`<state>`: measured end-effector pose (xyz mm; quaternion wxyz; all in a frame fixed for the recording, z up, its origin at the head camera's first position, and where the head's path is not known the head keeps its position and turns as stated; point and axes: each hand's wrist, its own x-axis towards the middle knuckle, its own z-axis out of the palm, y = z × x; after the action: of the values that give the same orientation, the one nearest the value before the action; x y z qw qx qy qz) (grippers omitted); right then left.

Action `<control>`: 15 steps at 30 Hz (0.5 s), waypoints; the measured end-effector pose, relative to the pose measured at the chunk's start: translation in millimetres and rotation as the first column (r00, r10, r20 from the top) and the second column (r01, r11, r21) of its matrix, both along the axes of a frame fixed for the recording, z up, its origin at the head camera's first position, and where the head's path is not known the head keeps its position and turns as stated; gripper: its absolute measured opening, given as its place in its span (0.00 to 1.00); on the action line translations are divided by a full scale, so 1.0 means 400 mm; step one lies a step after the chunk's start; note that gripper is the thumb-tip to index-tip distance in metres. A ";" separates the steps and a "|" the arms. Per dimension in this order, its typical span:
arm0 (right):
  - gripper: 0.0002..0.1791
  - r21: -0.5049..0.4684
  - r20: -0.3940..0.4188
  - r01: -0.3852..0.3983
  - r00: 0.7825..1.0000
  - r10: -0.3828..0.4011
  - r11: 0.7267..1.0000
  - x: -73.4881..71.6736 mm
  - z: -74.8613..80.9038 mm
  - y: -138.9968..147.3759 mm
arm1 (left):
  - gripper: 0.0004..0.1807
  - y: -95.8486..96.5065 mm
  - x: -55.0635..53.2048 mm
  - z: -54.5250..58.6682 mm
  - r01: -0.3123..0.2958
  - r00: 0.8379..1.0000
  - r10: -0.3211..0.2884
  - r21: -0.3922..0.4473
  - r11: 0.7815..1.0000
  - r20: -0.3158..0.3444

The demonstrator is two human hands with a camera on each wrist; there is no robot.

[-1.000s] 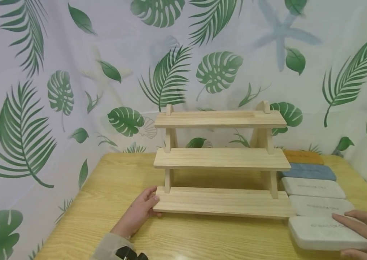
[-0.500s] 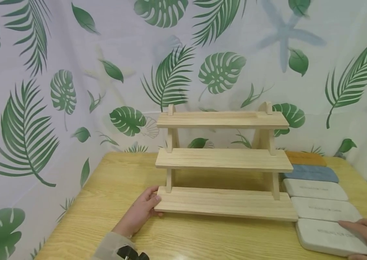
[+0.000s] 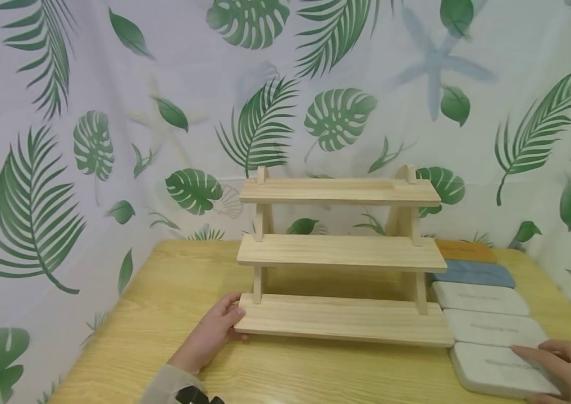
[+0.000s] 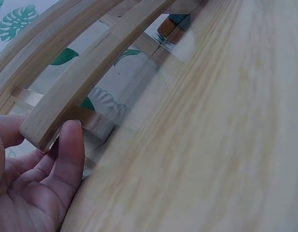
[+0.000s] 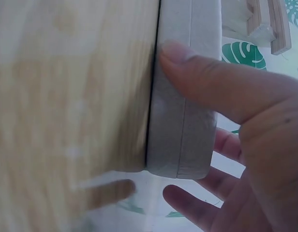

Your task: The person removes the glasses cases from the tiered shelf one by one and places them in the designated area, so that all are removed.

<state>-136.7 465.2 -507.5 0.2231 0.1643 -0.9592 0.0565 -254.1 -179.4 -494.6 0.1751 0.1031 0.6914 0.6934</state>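
A three-tier wooden display shelf [image 3: 341, 252] stands on the table. My left hand [image 3: 217, 331] holds the left end of its lowest board [image 3: 341, 320]; the left wrist view shows the thumb [image 4: 71, 150] below the board and a finger above it. At the right, my right hand [image 3: 565, 367] grips the nearest of the pale rounded cases [image 3: 497, 367]. Its index finger touches the printed top, and in the right wrist view the thumb [image 5: 187, 63] presses along the case's side. The other fingers are partly hidden behind the case.
Behind the held case lie two more pale cases [image 3: 492, 327], then a blue case [image 3: 477, 273] and an orange case [image 3: 467, 252], in a row beside the shelf's right side. A leaf-printed cloth [image 3: 336, 120] hangs behind the wooden table [image 3: 341, 373].
The nearest pale case has slid slightly right relative to the case behind it, with my right hand on it. My left hand stays on the lowest board. The head view has shifted a little.
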 end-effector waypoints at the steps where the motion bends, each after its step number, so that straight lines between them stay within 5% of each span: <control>1: 0.40 -0.002 0.025 0.018 1.000 -0.018 1.000 -0.002 -0.002 -0.001 | 0.36 -0.001 -0.001 0.001 -0.004 1.000 0.004 -0.003 1.000 -0.004; 5: 0.37 0.000 0.099 0.075 0.992 -0.075 0.997 -0.006 -0.009 -0.001 | 0.34 -0.004 -0.005 0.003 -0.006 1.000 0.006 -0.011 1.000 -0.020; 11: 0.39 0.006 0.085 0.057 0.995 -0.058 0.998 -0.003 -0.004 0.006 | 0.33 0.000 -0.015 -0.011 0.016 1.000 -0.016 -0.003 1.000 -0.025; 15: 0.40 0.030 0.170 0.071 0.983 -0.075 0.997 -0.011 0.014 0.000 | 0.35 0.001 -0.022 -0.005 0.023 1.000 -0.023 -0.014 1.000 -0.018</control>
<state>-141.2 465.1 -502.0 0.1398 0.1264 -0.9808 0.0506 -263.0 -178.9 -496.4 0.1774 0.1159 0.6966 0.6854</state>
